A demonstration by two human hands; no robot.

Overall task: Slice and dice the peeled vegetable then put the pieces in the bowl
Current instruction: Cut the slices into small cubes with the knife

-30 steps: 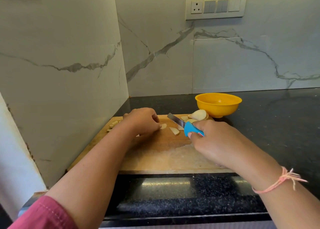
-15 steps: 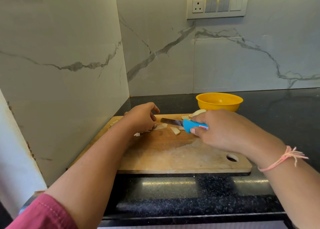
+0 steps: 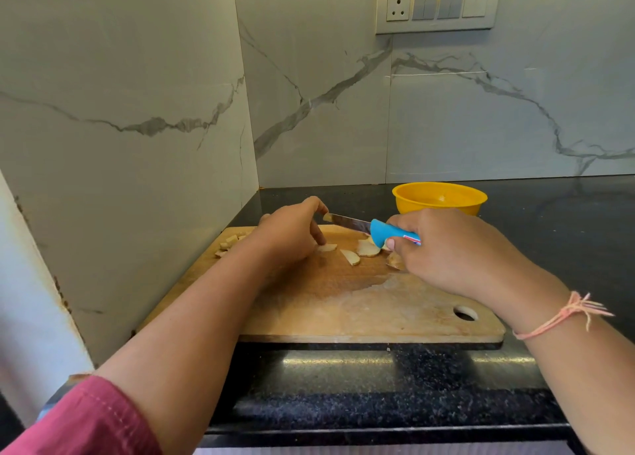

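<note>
On the wooden cutting board (image 3: 378,313) lie pale vegetable slices (image 3: 367,248) near the middle and small diced pieces (image 3: 229,241) at its far left corner. My right hand (image 3: 457,248) grips the blue handle of a knife (image 3: 391,233). Its blade (image 3: 347,222) is held above the board, pointing left, with a small bit (image 3: 328,217) stuck at the tip. My left hand (image 3: 292,234) hovers over the board with fingers loosely bent. Its index fingertip is at the blade tip, and another finger reaches down to a slice (image 3: 327,247). The yellow bowl (image 3: 439,198) stands behind the board.
The board sits on a black granite counter (image 3: 567,234) in a corner between two marble walls. The left wall (image 3: 137,145) runs close along the board's left side. A switch panel (image 3: 436,7) is on the back wall. The board's hanging hole (image 3: 465,313) is near its front right.
My right hand lifted the knife off the board and swung the blade left toward my left hand. My left hand's fingers lifted from the slice to the blade tip.
</note>
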